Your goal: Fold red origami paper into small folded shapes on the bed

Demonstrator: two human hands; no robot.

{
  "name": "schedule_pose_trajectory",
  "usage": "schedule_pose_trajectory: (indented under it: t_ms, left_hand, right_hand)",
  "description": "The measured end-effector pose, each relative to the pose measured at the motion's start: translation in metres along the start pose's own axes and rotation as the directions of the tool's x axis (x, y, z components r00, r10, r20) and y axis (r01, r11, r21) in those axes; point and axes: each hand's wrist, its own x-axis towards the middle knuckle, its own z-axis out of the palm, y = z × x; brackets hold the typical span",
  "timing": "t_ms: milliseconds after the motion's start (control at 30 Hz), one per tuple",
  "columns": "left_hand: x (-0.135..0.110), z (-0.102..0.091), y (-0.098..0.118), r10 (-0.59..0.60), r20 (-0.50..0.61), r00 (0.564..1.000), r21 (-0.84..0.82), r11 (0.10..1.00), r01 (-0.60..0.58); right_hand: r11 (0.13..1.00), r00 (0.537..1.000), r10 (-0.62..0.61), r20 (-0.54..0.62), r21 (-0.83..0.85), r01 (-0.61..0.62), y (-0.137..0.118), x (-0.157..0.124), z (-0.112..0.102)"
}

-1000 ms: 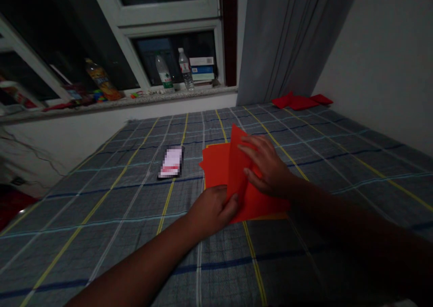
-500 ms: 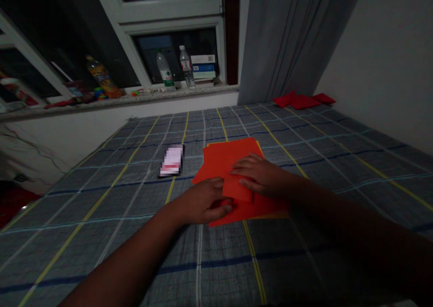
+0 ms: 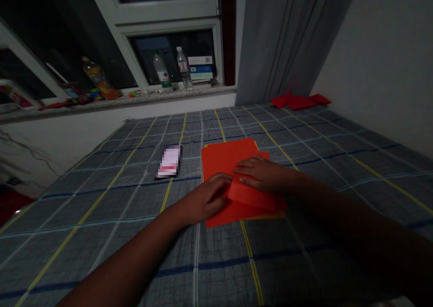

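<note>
Plaid bedsheet [image 3: 101,217]: open cloth left of and beyond the red paper sheets [image 3: 221,160], lying mid-bed, well from the bed edges. Left hand [image 3: 206,199] at the paper's near-left edge, fingers curled together, pinch unclear; right hand [image 3: 260,174] flat on the folded flap [image 3: 253,198], fingers close together.

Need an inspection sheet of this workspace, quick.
surface: grey plaid bedsheet, flat.
job's things: stacked red paper sheets, top sheet folded over.
clutter: blurred dark rectangular item beside the paper; red cloth pieces at the far corner.
grippers: left hand on the paper's near edge, right hand flat on the fold.
cables: thin wire on the left wall.
surroundings: windowsill with plastic bottles and books; grey curtain.
</note>
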Motion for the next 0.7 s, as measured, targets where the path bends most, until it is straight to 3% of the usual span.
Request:
schedule_pose_trajectory:
  t_ms: [167,300,400,700]
  left_hand:
    - [0.001,-0.005,-0.013,-0.111,-0.067,0.992,0.242,0.962,0.124]
    - [-0.002,-0.008,-0.024,-0.106,0.004,0.994,0.376,0.922,0.096]
    - [-0.003,-0.008,-0.024,-0.094,0.033,0.995,0.388,0.919,0.074]
    - [-0.004,-0.007,-0.026,-0.078,0.039,0.996,0.332,0.941,0.061]
  right_hand:
    - [0.999,1.000,-0.021,0.015,0.047,0.021,0.004,0.001,0.007]
    - [0.997,0.995,-0.018,-0.100,0.071,0.025,0.007,0.005,0.013]
    - [0.998,0.992,0.001,-0.123,0.055,0.006,0.007,0.007,0.012]
    - [1.000,0.999,-0.002,0.047,-0.012,0.003,-0.010,-0.002,-0.001]
